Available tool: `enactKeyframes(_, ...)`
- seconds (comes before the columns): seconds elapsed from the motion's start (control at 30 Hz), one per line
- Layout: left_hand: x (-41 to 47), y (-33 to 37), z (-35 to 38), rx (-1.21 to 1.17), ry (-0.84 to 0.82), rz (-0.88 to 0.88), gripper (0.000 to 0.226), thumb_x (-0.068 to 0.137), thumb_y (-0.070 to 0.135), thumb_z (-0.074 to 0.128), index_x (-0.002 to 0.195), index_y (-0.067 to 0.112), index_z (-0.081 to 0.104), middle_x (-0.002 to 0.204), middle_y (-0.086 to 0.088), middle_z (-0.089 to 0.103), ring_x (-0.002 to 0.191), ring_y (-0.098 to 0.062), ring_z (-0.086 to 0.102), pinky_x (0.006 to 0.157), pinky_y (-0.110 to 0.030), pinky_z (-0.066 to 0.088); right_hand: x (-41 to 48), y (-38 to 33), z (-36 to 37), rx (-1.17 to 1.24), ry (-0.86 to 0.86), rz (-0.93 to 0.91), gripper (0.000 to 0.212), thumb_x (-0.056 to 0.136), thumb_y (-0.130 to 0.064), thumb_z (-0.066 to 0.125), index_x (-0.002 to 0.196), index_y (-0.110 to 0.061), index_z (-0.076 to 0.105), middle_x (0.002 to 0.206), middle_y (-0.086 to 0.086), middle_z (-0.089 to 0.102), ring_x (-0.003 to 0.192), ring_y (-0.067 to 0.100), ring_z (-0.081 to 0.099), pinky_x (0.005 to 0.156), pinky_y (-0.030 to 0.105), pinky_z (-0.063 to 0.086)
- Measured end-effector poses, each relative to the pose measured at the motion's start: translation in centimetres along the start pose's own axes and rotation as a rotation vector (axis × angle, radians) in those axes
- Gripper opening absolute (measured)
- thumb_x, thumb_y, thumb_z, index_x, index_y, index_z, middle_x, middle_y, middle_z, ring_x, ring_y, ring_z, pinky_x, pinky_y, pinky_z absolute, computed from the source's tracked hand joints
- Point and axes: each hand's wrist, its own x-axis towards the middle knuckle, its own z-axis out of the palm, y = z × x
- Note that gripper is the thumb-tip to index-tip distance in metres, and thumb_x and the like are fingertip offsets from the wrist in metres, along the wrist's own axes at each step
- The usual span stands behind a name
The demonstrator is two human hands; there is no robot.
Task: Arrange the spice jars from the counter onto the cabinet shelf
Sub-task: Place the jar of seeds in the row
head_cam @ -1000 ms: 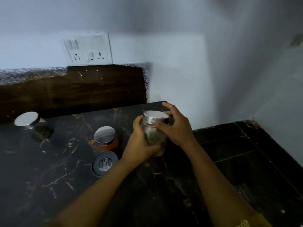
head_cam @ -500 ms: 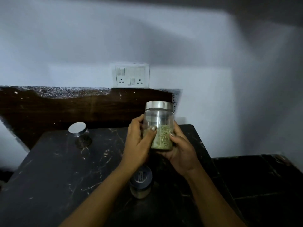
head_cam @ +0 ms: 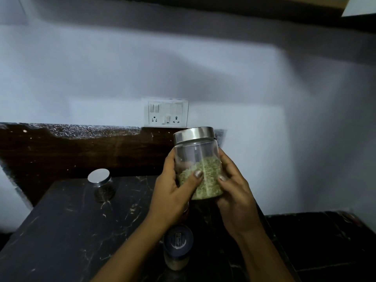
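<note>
The clear glass spice jar with a brushed steel lid [head_cam: 197, 157], about half full of pale green dried flakes, is held upright in the air above the black, white-veined stone counter [head_cam: 67, 231], in front of the white wall. The left hand [head_cam: 169, 193] grips its left side, thumb pressed across the front of the glass and fingers curled round behind. The right hand [head_cam: 236, 195] clasps the right side and lower edge, thumb tip on the front, fingers wrapped round the back. On the counter to the left, well apart, stands a second glass jar with a silver lid and dark contents [head_cam: 101, 185]. Directly below the wrists stands a small jar with a dark blue lid [head_cam: 178, 248]. A white switch and socket plate [head_cam: 165, 112] sits on the wall above the dark brown backsplash [head_cam: 81, 153].
</note>
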Motion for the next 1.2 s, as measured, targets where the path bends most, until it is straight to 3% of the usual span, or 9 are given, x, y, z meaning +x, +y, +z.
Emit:
enactKeyframes(0.1,0.2,0.4,-0.1,-0.126,-0.004,-0.014,0.059,0.079,0.032,0.059,0.133,0.014,0.042,0.112,0.0,0.066,0.102,-0.018,0.065,0.076,-0.027,0.055,-0.1,-0.4,0.5,0.051,-0.024,0.031,0.061,0.078,-0.012,0.046,0.138,-0.024,0.044,0.13,0.002,0.06,0.12,0.023,0.057,0.09,0.033,0.053)
enactKeyframes(0.2,0.2,0.8,0.0,-0.19,-0.006,-0.037,0.047,0.084,0.027,0.048,0.129,0.012,0.048,0.107,-0.002,0.069,0.096,-0.017,0.067,0.071,-0.022,0.054,-0.3,-0.6,1.3,0.114,-0.065,0.073,0.065,0.077,-0.009,0.05,0.136,-0.036,0.042,0.131,0.005,0.059,0.119,0.028,0.057,0.094,0.044,0.051)
enactKeyframes(0.33,0.0,1.0,-0.2,-0.021,0.051,-0.013,0.051,0.09,0.04,0.035,0.137,0.024,0.043,0.128,0.0,0.059,0.115,-0.017,0.058,0.092,-0.035,0.052,-0.8,-0.7,2.0,-0.001,0.005,0.053,0.074,0.072,-0.008,0.073,0.126,-0.052,0.048,0.119,0.009,0.065,0.107,0.026,0.065,0.084,0.039,0.056)
enactKeyframes(0.5,-0.1,0.9,-0.5,0.221,0.176,0.053,0.049,0.089,0.043,0.037,0.134,0.027,0.047,0.108,0.002,0.062,0.101,-0.007,0.06,0.085,-0.035,0.05,-1.3,-1.3,2.9,-0.122,0.169,-0.035,0.085,0.05,-0.019,0.079,0.126,-0.037,0.046,0.115,0.0,0.066,0.098,0.012,0.068,0.07,0.021,0.056)
enactKeyframes(0.57,-0.2,1.1,-0.3,0.173,0.099,0.014,0.063,0.083,0.054,0.042,0.139,0.026,0.04,0.12,0.001,0.059,0.11,-0.012,0.059,0.092,-0.042,0.05,-1.4,-1.5,3.2,-0.148,0.158,-0.065,0.079,0.05,-0.021,0.081,0.12,-0.037,0.049,0.115,-0.006,0.067,0.101,0.01,0.067,0.072,0.02,0.055)
enactKeyframes(0.63,-0.5,1.3,0.0,0.117,0.031,0.008,0.077,0.075,0.06,0.048,0.143,0.026,0.033,0.127,0.008,0.057,0.115,-0.01,0.057,0.094,-0.036,0.05,-1.4,-1.7,3.5,-0.174,0.143,-0.085,0.077,0.053,-0.025,0.082,0.121,-0.04,0.049,0.117,-0.015,0.066,0.105,0.008,0.065,0.076,0.02,0.055)
enactKeyframes(0.73,-0.4,1.6,0.0,0.038,0.022,0.057,0.07,0.077,0.049,0.052,0.14,0.023,0.035,0.12,0.016,0.061,0.107,-0.007,0.062,0.084,-0.021,0.052,-1.3,-2.0,3.6,-0.167,0.118,-0.101,0.065,0.071,-0.028,0.076,0.129,-0.038,0.049,0.119,-0.022,0.063,0.109,0.003,0.062,0.079,0.017,0.053)
enactKeyframes(0.93,0.0,1.3,-0.2,-0.115,0.114,0.046,0.036,0.084,0.029,0.045,0.12,0.025,0.046,0.108,0.009,0.065,0.098,-0.01,0.065,0.072,-0.018,0.053,-0.7,-1.6,2.9,-0.087,0.195,-0.055,0.053,0.074,-0.023,0.061,0.127,-0.023,0.057,0.119,-0.007,0.067,0.112,0.014,0.063,0.09,0.033,0.054)
enactKeyframes(1.2,0.0,0.5,-0.1,-0.191,0.089,0.001,0.036,0.084,0.032,0.049,0.118,0.019,0.046,0.102,0.009,0.066,0.093,-0.009,0.066,0.069,-0.02,0.052,0.0,-1.9,2.9,-0.081,0.32,-0.049,0.04,0.064,-0.028,0.065,0.104,-0.022,0.067,0.098,0.006,0.073,0.094,0.026,0.07,0.081,0.046,0.056)
